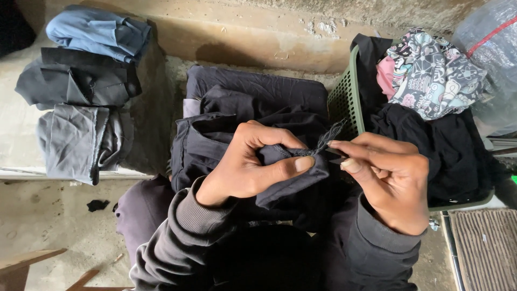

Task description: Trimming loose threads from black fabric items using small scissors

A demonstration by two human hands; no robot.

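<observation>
Clear plastic bag (493, 59) bulges at upper right.

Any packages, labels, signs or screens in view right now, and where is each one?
No labels, signs or screens show.
Clear plastic bag with a red stripe: top right corner, behind the green plastic laundry basket; crumpled, translucent grey, contents cannot be told.
Green plastic laundry basket: right of centre, perforated wall, holding dark and patterned clothes.
</observation>
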